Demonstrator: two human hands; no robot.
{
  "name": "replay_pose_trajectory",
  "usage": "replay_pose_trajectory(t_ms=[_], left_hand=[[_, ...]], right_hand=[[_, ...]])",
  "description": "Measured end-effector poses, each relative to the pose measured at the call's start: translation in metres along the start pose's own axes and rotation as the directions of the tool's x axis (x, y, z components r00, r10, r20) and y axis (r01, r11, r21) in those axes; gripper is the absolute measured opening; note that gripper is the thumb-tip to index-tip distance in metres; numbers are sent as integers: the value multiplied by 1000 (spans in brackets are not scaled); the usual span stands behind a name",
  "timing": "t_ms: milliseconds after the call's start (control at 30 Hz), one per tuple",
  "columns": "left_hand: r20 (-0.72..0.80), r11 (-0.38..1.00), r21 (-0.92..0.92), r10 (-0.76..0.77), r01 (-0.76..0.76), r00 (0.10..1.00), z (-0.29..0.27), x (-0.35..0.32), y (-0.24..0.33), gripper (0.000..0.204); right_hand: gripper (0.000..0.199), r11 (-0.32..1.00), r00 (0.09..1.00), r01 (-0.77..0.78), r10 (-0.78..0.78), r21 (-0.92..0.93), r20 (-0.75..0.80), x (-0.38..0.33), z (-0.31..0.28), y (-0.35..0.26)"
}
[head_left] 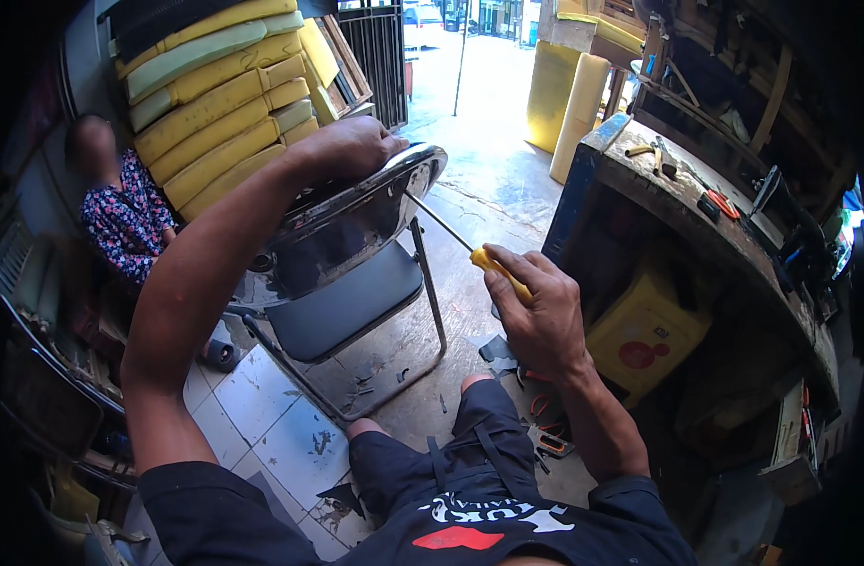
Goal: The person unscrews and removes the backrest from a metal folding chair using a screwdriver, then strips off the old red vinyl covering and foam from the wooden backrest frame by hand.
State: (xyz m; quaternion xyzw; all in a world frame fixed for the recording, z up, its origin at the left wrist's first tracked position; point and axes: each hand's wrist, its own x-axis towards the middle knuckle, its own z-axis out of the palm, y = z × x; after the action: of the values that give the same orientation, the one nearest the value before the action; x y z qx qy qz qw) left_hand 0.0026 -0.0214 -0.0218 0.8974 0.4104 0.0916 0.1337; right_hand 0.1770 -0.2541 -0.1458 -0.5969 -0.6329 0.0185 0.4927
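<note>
A metal folding chair point(352, 302) with a dark padded seat stands before me, its worn backrest point(380, 209) nearest to me. My left hand point(354, 151) is closed over the backrest's top edge; some of its fingers are hidden behind it. In my right hand point(548, 307) is a screwdriver point(439, 223), gripped by its yellow handle. Its long shaft slants up to the left, and the tip meets the right side of the backrest near the frame. Whether the tip sits in a screw is too small to tell.
Yellow foam pads point(210, 104) are stacked at the back left, beside a seated person point(120, 212). A workbench point(705, 179) with hand tools runs along the right, a yellow container point(649, 325) under it. Scraps and a staple gun point(551, 441) lie on the floor by my legs.
</note>
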Motion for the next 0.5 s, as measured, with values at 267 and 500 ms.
replay_pose_trajectory(t_ms=[267, 500], left_hand=[[-3, 1000, -20, -8, 8, 1000, 1, 2, -2, 52], [10, 998, -59, -23, 23, 1000, 0, -2, -2, 53]], right_hand=[[37, 992, 950, -123, 107, 37, 293, 26, -18, 15], [35, 851, 930, 368, -328, -373, 168, 34, -33, 0]])
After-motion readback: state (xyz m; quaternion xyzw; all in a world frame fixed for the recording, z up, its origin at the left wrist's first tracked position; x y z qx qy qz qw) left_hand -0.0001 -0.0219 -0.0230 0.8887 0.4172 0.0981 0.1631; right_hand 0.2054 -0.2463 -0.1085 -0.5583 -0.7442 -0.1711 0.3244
